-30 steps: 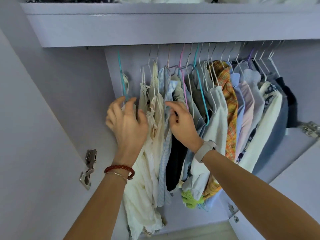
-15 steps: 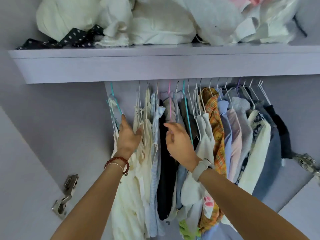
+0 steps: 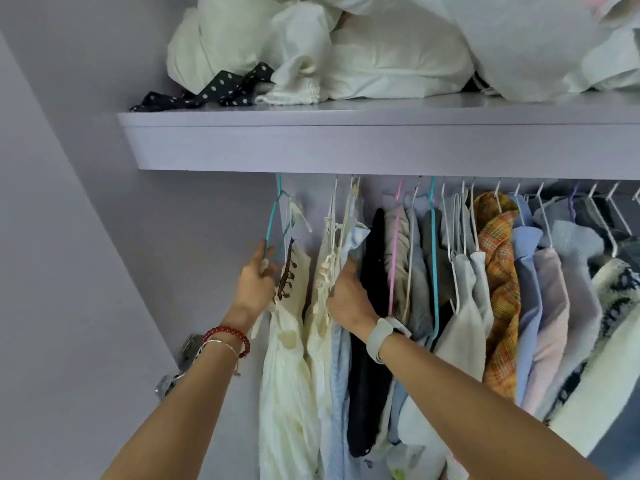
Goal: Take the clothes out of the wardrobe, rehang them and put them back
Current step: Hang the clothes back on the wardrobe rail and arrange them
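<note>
Wardrobe: pale lilac inside, with a side wall [image 3: 86, 237] at the left and a back panel behind the clothes.
Shelf: a thick lilac shelf [image 3: 346, 143] spans the top, its front edge just above the hanger hooks.
On the shelf: a heap of white and cream fabric [image 3: 381, 57] with a black polka-dot strip [image 3: 214, 91] trailing to the shelf's left end.
Hanging clothes: a packed row under the shelf, from a cream dress [image 3: 287, 341] at the left end, past a black garment [image 3: 367, 341], an orange plaid shirt [image 3: 498, 271], pale blue and pink shirts, to a patterned knit at the right edge.
Left hand: the left hand [image 3: 254, 285] curls its fingers round the lower part of a teal hanger [image 3: 273, 216] at the row's left end, beside the cream dress.
Right hand: the right hand [image 3: 348, 299] reaches between the cream and black garments, fingers hidden in a light blue shirt [image 3: 353, 240]; grip cannot be told.
Wrists: red bead bracelet [image 3: 228, 336] on the left, pale watch [image 3: 381, 336] on the right.
Hinge: a metal hinge [image 3: 183, 362] sits on the left side wall, low.
</note>
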### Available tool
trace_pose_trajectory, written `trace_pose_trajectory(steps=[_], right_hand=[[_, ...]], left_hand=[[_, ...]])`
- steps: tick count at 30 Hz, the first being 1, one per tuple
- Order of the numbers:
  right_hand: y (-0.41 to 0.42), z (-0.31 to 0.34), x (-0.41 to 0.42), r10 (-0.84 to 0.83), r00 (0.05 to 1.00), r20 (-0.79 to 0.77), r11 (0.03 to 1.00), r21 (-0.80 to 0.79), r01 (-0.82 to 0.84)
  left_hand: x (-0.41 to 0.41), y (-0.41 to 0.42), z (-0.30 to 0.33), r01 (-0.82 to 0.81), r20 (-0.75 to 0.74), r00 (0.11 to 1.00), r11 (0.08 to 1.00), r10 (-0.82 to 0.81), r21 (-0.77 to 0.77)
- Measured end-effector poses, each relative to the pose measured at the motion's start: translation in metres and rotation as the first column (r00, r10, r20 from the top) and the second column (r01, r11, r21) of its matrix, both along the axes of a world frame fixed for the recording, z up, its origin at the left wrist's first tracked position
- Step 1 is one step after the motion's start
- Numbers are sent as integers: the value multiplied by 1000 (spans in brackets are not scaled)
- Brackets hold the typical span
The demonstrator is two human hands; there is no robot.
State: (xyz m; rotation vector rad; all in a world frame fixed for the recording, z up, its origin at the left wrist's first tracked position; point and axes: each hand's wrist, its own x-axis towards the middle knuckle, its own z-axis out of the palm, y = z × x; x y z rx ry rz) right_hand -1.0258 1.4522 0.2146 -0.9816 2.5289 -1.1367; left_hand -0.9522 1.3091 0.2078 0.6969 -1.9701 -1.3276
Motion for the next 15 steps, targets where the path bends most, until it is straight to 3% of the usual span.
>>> trace_pose_trajectory(steps=[5, 15], right_hand=[[-48, 11, 12, 258, 966, -38, 963, 88, -254], [-106, 26, 28, 433, 902, -2, 889, 169, -426]], left_hand=[[13, -19, 5, 22, 58, 998, 998, -18, -63], [30, -46, 9, -9, 42, 999, 993, 15, -118]])
